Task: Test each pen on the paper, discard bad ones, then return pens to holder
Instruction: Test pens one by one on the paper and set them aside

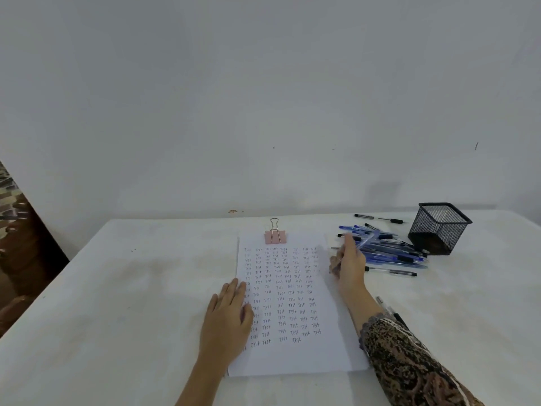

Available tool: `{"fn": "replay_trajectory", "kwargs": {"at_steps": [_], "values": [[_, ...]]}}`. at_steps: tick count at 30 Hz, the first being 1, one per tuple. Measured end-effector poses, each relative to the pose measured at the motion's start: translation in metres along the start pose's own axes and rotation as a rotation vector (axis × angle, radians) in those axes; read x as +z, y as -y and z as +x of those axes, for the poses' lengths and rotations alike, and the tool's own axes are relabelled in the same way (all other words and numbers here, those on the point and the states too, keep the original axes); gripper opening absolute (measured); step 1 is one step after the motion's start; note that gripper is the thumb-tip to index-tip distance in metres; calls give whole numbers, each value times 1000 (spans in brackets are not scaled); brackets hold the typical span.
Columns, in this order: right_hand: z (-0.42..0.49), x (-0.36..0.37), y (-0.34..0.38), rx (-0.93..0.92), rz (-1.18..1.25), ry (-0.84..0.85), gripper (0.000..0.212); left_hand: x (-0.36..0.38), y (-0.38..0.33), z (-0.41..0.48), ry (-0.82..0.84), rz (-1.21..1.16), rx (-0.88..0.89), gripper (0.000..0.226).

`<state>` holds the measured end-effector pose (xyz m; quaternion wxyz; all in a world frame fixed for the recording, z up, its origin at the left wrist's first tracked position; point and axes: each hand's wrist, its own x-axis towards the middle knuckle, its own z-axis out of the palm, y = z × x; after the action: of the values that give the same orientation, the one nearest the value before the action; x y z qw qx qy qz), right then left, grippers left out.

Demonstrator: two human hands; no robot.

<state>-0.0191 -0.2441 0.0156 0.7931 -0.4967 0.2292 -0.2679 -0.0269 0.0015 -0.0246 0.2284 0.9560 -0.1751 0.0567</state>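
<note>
A white paper [295, 356] covered in rows of small handwritten "test" words lies on the table, held at its top by a pink binder clip [275, 236]. My left hand [228, 315] lies flat on the paper's left edge. My right hand [348, 263] grips a blue pen [363, 244] just off the paper's right edge, its tip pointing down and left. A pile of blue and black pens [392, 250] lies right behind that hand. The black mesh holder [439, 228] stands to the right of the pile.
The white table [131, 303] meets a plain wall at the back. A single black pen [380, 218] lies behind the pile, another [392, 271] in front of it. A further pen [389, 310] lies beside my right forearm. A dark patterned object [17, 244] stands off the table's left edge.
</note>
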Motion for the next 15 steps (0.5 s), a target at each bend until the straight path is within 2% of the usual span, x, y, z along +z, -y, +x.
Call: {"fn": "replay_trajectory", "kwargs": {"at_steps": [3, 8, 10, 15], "values": [[-19, 10, 13, 69, 171, 51, 47, 0, 0, 0, -3, 8, 4, 92], [-49, 6, 5, 9, 312, 106, 18, 2, 1, -1, -17, -43, 4, 90], [-58, 0, -2, 7, 390, 103, 18, 3, 1, -2, -24, -42, 13, 89], [-72, -7, -10, 0, 404, -36, 29, 2, 1, -2, -14, -38, 3, 91]]}}
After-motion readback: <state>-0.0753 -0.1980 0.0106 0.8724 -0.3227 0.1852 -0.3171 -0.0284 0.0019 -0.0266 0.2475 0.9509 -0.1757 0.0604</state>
